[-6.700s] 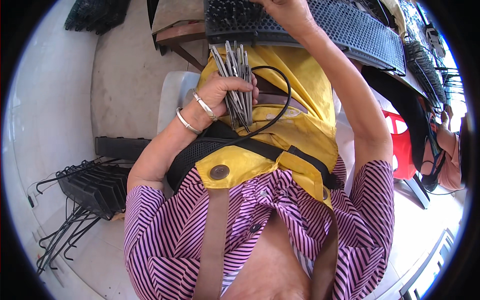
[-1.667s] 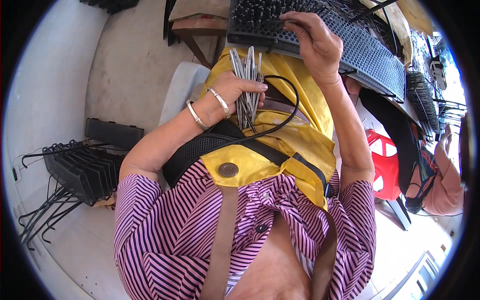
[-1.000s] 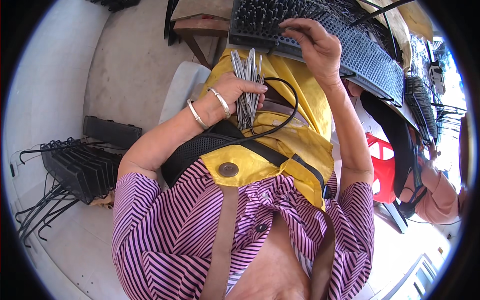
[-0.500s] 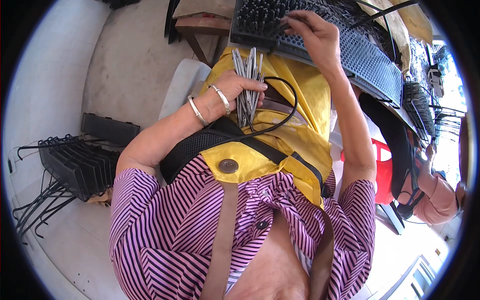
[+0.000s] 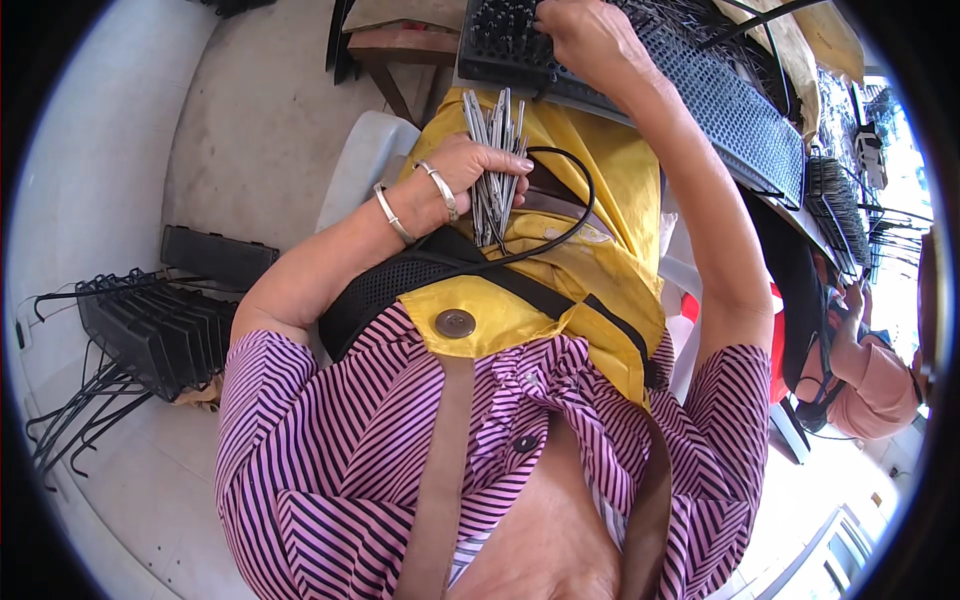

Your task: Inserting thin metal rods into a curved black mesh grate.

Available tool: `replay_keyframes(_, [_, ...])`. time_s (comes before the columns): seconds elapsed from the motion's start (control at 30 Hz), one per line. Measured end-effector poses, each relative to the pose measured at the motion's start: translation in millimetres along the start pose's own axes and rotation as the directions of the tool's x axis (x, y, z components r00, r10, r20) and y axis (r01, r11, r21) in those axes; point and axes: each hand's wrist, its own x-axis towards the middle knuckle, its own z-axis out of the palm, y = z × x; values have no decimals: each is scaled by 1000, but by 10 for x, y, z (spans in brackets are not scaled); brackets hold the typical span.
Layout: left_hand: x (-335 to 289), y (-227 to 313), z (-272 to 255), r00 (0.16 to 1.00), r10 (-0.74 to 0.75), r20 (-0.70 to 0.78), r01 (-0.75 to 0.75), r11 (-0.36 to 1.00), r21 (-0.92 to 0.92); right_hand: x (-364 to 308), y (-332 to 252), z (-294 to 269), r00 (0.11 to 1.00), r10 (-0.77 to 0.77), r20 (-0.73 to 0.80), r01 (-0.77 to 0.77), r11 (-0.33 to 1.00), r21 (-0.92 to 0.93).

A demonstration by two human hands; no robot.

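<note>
My left hand [image 5: 462,172] is wrapped round a bundle of slim silver-grey metal rods [image 5: 493,122] above my lap, their ends fanned upward. At the top of the view my right hand [image 5: 590,42] reaches over a black perforated rack [image 5: 725,125]. Its fingers are closed near the far side; whatever they pinch, if anything, is too small to make out. Many dark thin pieces [image 5: 500,25] stand upright in the holes at the rack's left end. Toward the right its holes show bare.
A yellow apron [image 5: 590,150] and a looping black cable [image 5: 585,215] lie across my lap. Black racks with long hooks [image 5: 150,320] lean at the left. A wooden stool [image 5: 400,45] is far left of the rack. At right sits another person [image 5: 870,385].
My right hand has moved up and slightly left, farther over the rack, and its fingers are closer together. My left hand keeps its hold on the rods almost in place.
</note>
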Motion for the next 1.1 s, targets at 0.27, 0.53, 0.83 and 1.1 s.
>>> replay_keyframes(0.27, [16, -6, -7, 999, 15, 44, -14, 1000, -23, -293, -77, -10, 970, 155, -186, -153, 988, 24])
replay_keyframes(0.53, [-37, 6, 15, 999, 38, 39, -37, 999, -27, -311, -160, 94, 838, 368, -403, -206, 897, 392])
replay_keyframes(0.83, [-74, 51, 8, 997, 29, 77, -35, 997, 69, -148, -78, 121, 973, 66, -221, -64, 998, 18])
replay_keyframes(1.1, [-143, 39, 40, 988, 150, 46, -154, 984, 90, -681, -704, 8, 708, 654, 267, -678, 523, 516])
